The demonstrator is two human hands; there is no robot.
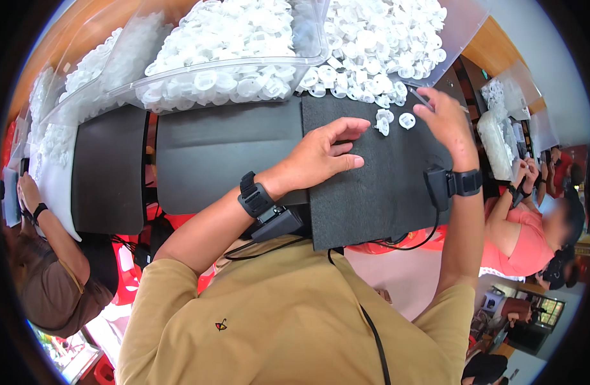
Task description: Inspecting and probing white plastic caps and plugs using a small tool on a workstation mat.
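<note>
My left hand (327,153) hovers over the black mat (385,186), fingers loosely apart with nothing between them. Just right of its fingertips lie a small cluster of white plastic pieces (383,122) and a single round white piece (407,120). My right hand (448,125) is closed on a slim grey stick-like tool (422,98), at the mat's far right; its exact kind is unclear. The tool's tip is near the edge of a heap of similar white round pieces (378,45), which spills from a clear tray onto the far end of the mat.
A clear plastic bin (243,64) full of white pieces stands at the back. Dark boards (231,154) lie left of the mat. Cables (417,240) hang from my wrist devices. Co-workers sit at left (57,276) and right (523,237), beside further bins of parts.
</note>
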